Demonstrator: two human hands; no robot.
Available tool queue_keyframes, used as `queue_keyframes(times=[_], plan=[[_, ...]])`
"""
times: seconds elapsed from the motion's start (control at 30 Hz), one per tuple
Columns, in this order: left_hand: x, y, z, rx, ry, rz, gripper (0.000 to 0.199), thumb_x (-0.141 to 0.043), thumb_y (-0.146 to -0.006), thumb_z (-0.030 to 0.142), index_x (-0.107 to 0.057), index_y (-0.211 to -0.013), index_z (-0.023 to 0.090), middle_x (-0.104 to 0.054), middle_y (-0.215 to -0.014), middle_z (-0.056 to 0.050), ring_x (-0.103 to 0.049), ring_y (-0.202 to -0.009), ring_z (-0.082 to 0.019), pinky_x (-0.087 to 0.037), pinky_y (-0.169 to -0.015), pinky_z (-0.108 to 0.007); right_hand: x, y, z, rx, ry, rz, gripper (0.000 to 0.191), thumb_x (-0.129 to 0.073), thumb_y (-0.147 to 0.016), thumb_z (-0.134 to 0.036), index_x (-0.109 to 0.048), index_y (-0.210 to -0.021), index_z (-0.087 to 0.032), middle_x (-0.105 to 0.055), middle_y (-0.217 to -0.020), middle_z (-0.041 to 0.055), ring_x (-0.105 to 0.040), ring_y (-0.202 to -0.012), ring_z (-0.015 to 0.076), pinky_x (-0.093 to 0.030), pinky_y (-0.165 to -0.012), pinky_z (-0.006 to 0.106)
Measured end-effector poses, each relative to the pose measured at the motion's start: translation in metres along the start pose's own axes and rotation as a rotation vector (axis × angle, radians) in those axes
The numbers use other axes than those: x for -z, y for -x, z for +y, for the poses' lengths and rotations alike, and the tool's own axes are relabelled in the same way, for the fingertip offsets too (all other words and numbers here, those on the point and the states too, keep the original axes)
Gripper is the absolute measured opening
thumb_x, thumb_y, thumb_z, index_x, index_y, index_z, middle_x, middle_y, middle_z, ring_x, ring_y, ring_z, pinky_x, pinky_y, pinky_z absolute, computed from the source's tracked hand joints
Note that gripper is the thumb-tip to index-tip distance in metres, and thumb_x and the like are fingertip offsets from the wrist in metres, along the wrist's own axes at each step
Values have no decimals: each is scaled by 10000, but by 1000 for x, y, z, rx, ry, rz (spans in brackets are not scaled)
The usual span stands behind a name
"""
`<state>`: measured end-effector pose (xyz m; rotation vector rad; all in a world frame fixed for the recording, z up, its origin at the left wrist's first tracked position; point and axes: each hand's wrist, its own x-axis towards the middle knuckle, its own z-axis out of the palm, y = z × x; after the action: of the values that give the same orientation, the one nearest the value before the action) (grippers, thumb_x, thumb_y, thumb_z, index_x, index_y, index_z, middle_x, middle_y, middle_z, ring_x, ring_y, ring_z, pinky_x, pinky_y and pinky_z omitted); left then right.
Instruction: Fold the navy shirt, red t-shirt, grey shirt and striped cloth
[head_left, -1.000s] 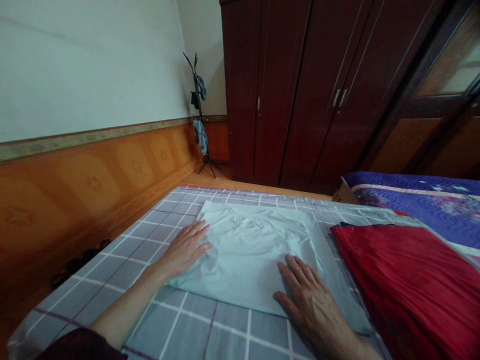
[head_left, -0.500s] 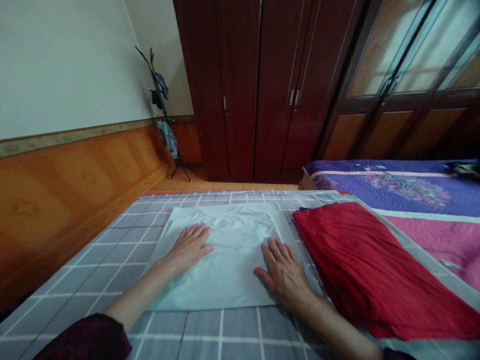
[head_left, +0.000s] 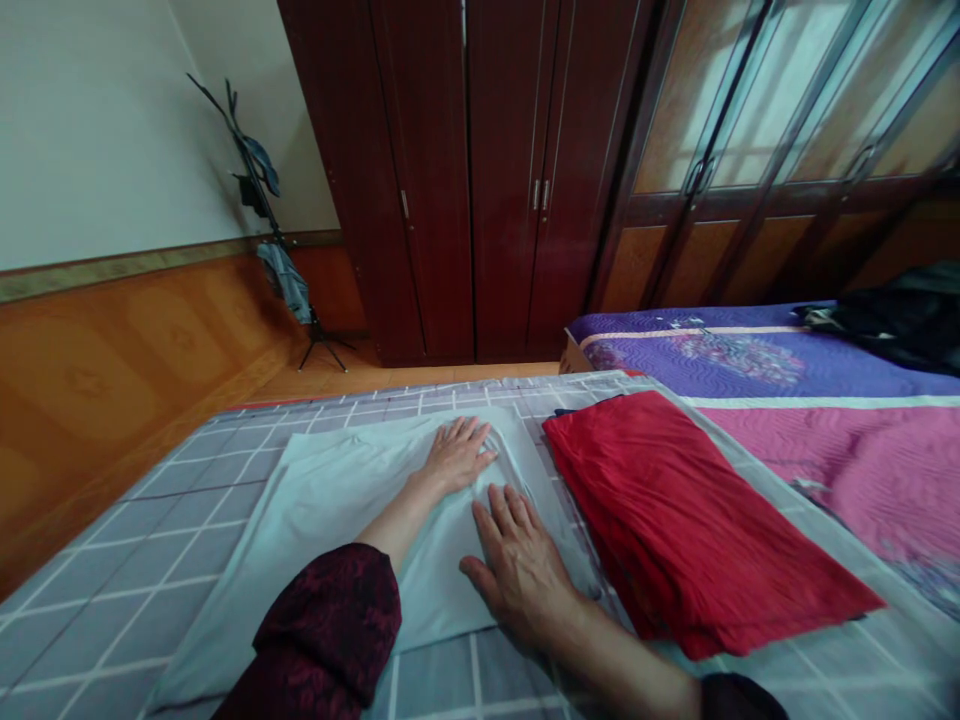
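Note:
A thin white cloth lies spread on the checked grey bedsheet, with small wrinkles near its far right part. My left hand rests palm down on the cloth's far right part, fingers stretched out. Just nearer and to the right, my right hand also presses flat on the cloth near its right edge, thumb apart. Neither hand grips anything. My left forearm and its dark patterned sleeve cover part of the cloth. Right of my hands lies a stack of folded red cloth, apart from them.
The grey checked bedsheet lies under everything. To the right is another bed with a purple and pink cover, holding a dark heap. A dark red wardrobe and a coat stand stand at the back.
My left hand has slid right across the cloth, close to my right hand. The white cloth now reaches farther toward the near left. The view has turned somewhat right.

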<state>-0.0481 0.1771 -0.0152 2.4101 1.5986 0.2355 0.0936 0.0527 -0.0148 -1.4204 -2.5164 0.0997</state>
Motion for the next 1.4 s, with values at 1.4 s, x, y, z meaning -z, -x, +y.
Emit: queue_keyframes(times=[1.4], plan=[[15,17,-59,267,-107,-15,730,-213,-912,632,-134,-1500,206,-77,-1567,-106,-15,-1434,-313,-35,-1108,-572,-2,-8,11,-26,89,-19,594,-521,-879,-423,-487,-1348,-62,-395,-1414,256,-325,-1331,393,-347,-1057,501]])
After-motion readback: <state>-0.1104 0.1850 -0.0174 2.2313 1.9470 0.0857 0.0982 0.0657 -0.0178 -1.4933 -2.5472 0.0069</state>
